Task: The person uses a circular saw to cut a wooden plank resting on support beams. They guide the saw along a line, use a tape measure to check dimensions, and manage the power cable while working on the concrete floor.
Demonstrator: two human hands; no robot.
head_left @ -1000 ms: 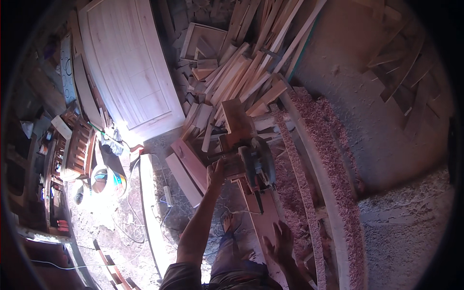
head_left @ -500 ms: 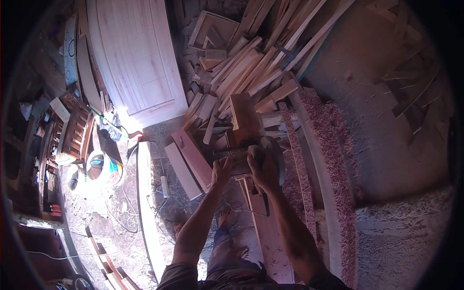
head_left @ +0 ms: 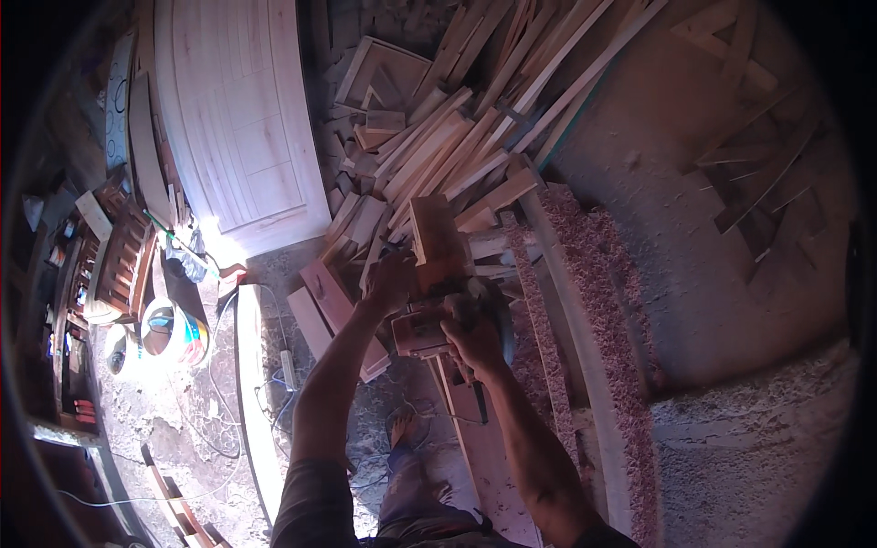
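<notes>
My right hand [head_left: 473, 336] is closed round the handle of a power planer [head_left: 418, 334] with a reddish, boxy body, seen in dim light. The tool sits over the far end of a long plank [head_left: 489, 466] that runs back toward me. My left hand [head_left: 393, 281] is ahead and to the left of the planer body, beside a squared wooden block [head_left: 437, 224]. Its fingers curl at a small dark part, too shadowed to name. Part of the planer is hidden behind my right hand.
Two short boards [head_left: 336, 306] lie left of the planer. Loose timber [head_left: 438, 151] is piled beyond it. Pinkish shavings [head_left: 607, 292] cover the ground along a long beam [head_left: 585, 365] at right. A pale door panel [head_left: 242, 119], bucket [head_left: 169, 331] and power strip [head_left: 289, 370] are at left.
My left hand has left the planer's near side and moved forward and left to the dark part. My right hand stays on the planer. The whole view has shifted slightly.
</notes>
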